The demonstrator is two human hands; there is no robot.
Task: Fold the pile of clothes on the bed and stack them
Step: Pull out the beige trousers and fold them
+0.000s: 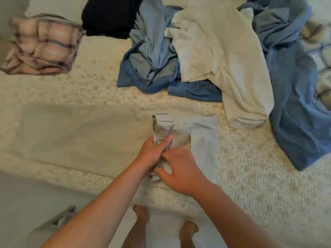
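Pale beige trousers (75, 133) lie flat across the bed, legs stretching left, waist near the middle. My left hand (154, 151) grips a bunched part of the waist, which sticks up between thumb and fingers. My right hand (180, 169) rests right beside it, fingers curled onto the same bunched fabric. Behind, an unfolded pile holds a cream top (220, 56), light blue garments (152, 51) and denim pieces (295, 111). A folded plaid pink garment (43, 47) and a black one (109, 17) sit at the back left.
The cream patterned bedspread (250, 185) covers the bed, whose near edge runs just in front of my bare feet (141, 212). A grey object (53, 224) stands on the floor at lower left. A plaid blanket (320, 56) lies at the far right.
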